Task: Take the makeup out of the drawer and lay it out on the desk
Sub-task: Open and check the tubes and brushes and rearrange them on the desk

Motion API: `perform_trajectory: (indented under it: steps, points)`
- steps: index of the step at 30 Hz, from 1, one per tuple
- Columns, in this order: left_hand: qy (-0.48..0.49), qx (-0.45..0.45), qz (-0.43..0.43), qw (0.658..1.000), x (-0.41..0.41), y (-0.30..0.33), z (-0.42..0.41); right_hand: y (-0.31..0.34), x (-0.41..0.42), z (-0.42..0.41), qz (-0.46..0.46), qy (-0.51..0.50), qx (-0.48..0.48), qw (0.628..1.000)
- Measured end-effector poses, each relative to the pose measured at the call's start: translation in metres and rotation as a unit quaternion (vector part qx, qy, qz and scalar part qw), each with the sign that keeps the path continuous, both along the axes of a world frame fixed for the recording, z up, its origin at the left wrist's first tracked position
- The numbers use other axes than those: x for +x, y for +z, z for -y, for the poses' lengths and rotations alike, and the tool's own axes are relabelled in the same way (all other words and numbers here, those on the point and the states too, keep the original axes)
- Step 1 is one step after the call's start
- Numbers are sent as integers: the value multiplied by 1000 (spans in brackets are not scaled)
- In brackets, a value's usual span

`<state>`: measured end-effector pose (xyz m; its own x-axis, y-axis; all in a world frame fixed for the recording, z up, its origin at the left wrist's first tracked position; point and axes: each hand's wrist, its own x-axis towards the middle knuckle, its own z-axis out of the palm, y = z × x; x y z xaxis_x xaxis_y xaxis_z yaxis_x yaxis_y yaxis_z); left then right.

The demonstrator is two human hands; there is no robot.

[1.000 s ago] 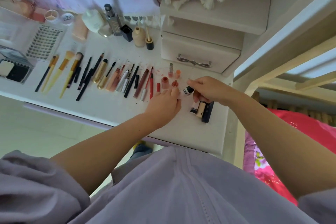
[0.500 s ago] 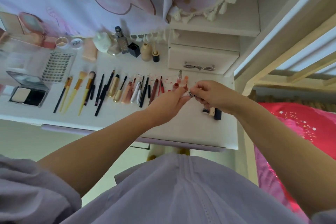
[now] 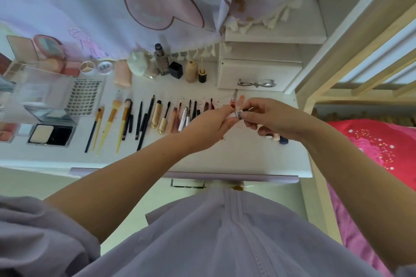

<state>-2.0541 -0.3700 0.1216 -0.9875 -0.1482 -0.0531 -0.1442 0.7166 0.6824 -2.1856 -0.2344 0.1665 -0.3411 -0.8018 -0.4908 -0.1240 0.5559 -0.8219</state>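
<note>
The white desk [image 3: 247, 155] carries the makeup in a tidy row by type, brushes [image 3: 112, 123] at the left running through pencils to lip tubes [image 3: 183, 117] at the right, probably so each new piece slots in beside its kind, while the small drawer [image 3: 258, 74] at the back sits closed. Above the row's right end the left hand [image 3: 209, 126] and right hand [image 3: 272, 119] each pinch 1 end of a small white lip tube [image 3: 236, 114], held off the desk between them. Compared with 0.5 s ago, the hands sit at the same spot and the tube's banded label shows more plainly between the fingertips.
</note>
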Motion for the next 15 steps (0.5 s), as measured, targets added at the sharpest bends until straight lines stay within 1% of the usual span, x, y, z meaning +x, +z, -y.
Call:
perform_trajectory:
  steps: [2, 5, 9, 11, 15]
  points:
    - [-5, -4, -8, 1000, 2, 4, 2, 1, 2, 0, 21, -23, -1, 1000]
    - [-18, -15, -20, 1000, 2, 7, 2, 4, 2, -3, 54, -48, 31, 997]
    - [-28, -20, -11, 999, 1, 2, 0, 1, -1, -10, 33, -27, 7, 999]
    - [-28, -31, -3, 999, -2, 0, -3, 1, -4, -14, 37, -31, 5, 999]
    - [-36, -33, -3, 999, -11, 3, -14, 4, -13, -25, 80, -71, 51, 993]
